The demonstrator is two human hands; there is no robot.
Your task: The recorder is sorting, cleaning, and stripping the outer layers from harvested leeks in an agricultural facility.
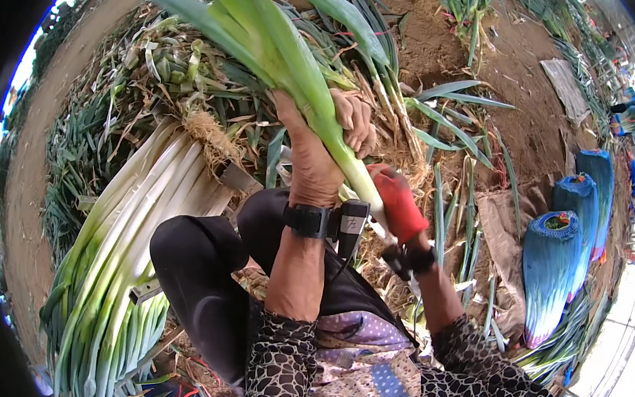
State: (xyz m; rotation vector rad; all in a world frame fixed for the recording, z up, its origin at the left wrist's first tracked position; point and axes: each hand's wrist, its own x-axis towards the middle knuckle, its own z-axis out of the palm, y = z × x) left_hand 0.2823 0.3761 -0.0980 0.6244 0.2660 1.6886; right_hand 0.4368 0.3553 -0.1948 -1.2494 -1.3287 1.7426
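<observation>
A large green onion [318,103] with broad green leaves slants across the centre, leaves at the top and pale stem towards my lap. My bare left hand [318,142] is wrapped around its green part, thumb on one side and fingers on the other. Lower down, my right hand [399,200], in a red glove, is against the white stem; its fingers are blurred and partly hidden, so its hold is unclear. To the left of my knees, a pile of cleaned green onions [144,195] lies with white stems and tangled roots towards the top.
A heap of leaves and peelings [167,70] rises beyond the pile. Uncleaned green onions [390,92] lie on the soil ahead. Blue-wrapped bundles [552,269] stand at the right beside brown sacking [501,262]. A metal frame end [146,292] sticks out by my left knee. People are in the far right distance.
</observation>
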